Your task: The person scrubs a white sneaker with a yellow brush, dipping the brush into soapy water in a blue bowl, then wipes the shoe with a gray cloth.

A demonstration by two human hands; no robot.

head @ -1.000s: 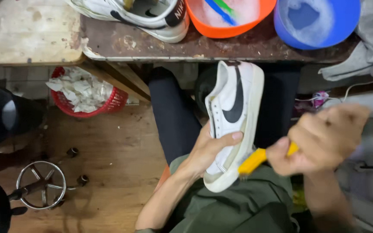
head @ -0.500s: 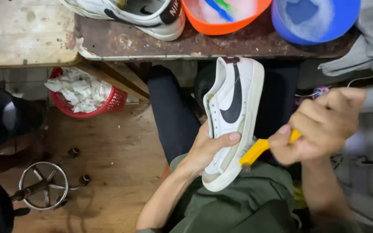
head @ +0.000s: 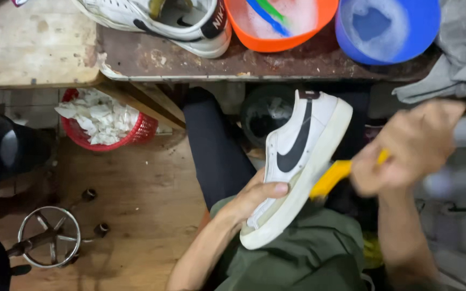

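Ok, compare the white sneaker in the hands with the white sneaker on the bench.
The held white sneaker with a black side mark is gripped by the left hand over the lap, sidewall facing up; the white sneaker on the worn wooden bench lies untouched, its opening showing. Both are white and black.

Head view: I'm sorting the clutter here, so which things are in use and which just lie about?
In use: white sneaker in left hand; yellow brush in right hand.

Lying about: second sneaker, orange basin, blue basin, red basket, grey cloth.
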